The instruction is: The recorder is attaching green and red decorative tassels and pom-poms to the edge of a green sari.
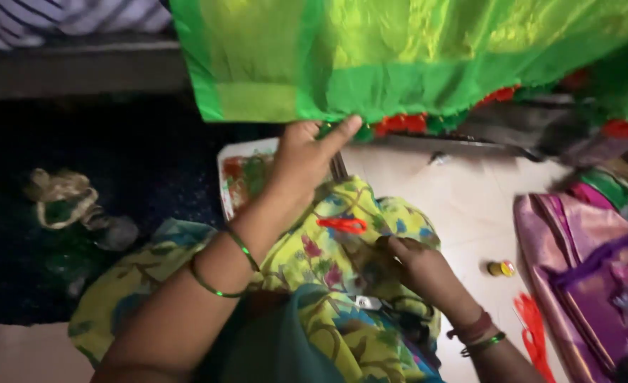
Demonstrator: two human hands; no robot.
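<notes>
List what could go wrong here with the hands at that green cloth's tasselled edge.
The left hand pinches the green cloth only at its red-and-green tassel edge, so a tug might strain it. The right hand works low in the lap, near a red loop that could slip off. The small thread spool might roll away.

Green cloth with red tassels, held at its edge

A big shiny green cloth (399, 57) is hung across the top, with lighter and darker green bands. Its bottom edge is trimmed with red tassels (401, 123), and that edge is touched near the middle by fingertips. A small red loop of thread (342, 224) is laid flat on the flowered yellow lap below.
</notes>
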